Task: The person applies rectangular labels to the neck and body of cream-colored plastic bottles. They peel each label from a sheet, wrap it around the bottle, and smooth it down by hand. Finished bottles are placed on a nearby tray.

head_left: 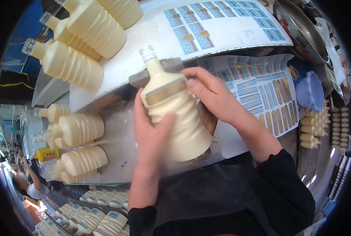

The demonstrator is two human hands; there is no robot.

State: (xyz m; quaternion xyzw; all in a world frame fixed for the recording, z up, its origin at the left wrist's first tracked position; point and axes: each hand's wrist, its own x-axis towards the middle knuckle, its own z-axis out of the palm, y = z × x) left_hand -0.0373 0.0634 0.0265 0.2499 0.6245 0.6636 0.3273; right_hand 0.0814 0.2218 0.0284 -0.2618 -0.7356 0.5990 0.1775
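Observation:
A cream-coloured ribbed bottle (177, 114) with a clear threaded neck leans back in front of me, its neck pointing away and its upper part over a grey block (139, 79). A gold and grey strip label (166, 93) lies across its shoulder. Round the bottle's left side curls my left hand (153, 131), the thumb across the front and somewhat blurred. My right hand (210, 91) has its bent fingers and thumb on the right shoulder, at the label's end. The bottle hides part of both hands' grip.
Sheets of blue and gold labels (262, 90) lie at the right, with another label sheet (207, 23) on the white board beyond. Similar bottles (73, 63) stand at the left. A lavender bucket (310, 92) and metal basin (305, 29) are far right. A person (27, 181) is at far left.

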